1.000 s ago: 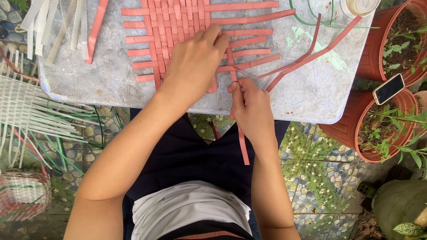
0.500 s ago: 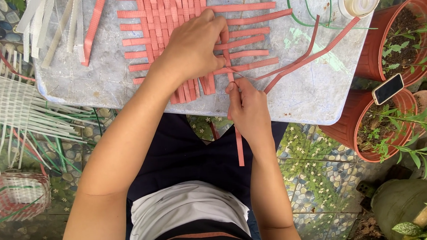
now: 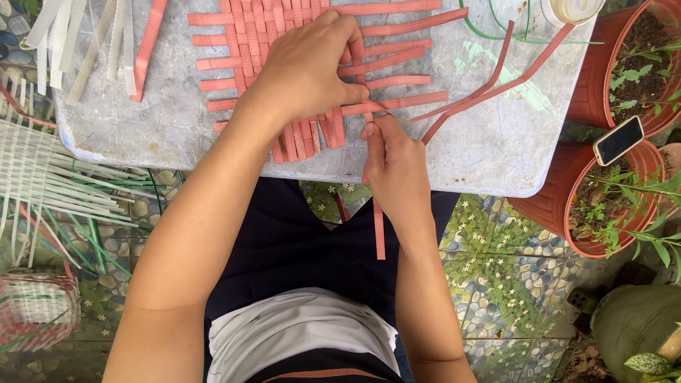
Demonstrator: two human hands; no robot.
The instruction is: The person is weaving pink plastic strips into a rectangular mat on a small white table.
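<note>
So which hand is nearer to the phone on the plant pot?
Right. The right hand is at the table's near edge, closer to the phone; the left hand presses the woven strips farther away.

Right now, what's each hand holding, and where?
Right hand pinches a red strip near its upper end, at the mat edge. Left hand presses flat on the mat, no grip.

We see the woven mat [image 3: 273, 56] on the table [image 3: 492, 146]. Our left hand [image 3: 305, 70] rests on it. Our right hand [image 3: 393, 162] sits just behind, at the table's near edge.

A half-woven mat of flat red strips [image 3: 272, 33] lies flat, one loose strip [image 3: 378, 228] hanging off the edge.
</note>
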